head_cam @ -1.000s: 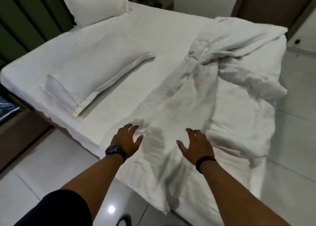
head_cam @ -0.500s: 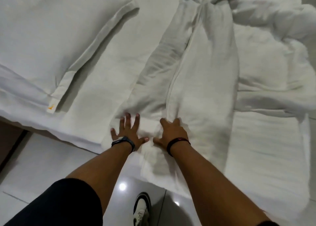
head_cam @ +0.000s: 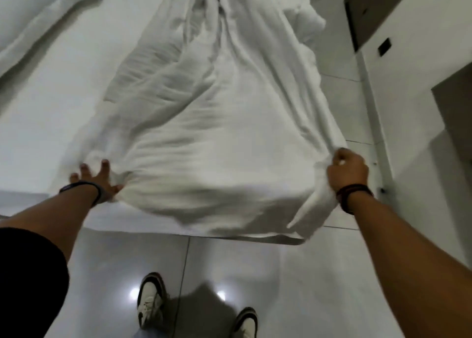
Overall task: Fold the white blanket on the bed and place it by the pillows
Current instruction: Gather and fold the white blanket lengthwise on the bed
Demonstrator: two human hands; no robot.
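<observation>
- Crumpled white fabric blanket: on the white-sheeted bed, long axis running away from the person, near edge overhanging.
- Left hand, right hand: each clenching a near corner; half a second ago together at centre, now spread wide apart.

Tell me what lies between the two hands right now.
In the head view, only the white blanket's near edge, stretched from the left hand to the right hand.

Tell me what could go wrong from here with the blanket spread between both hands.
1. The left hand looks fairly open on the white blanket, so that corner could slip, unlike the clenched right hand.
2. The near edge overhangs the bed and may drag on the floor.
3. The far end is bunched, likely folding unevenly.
</observation>
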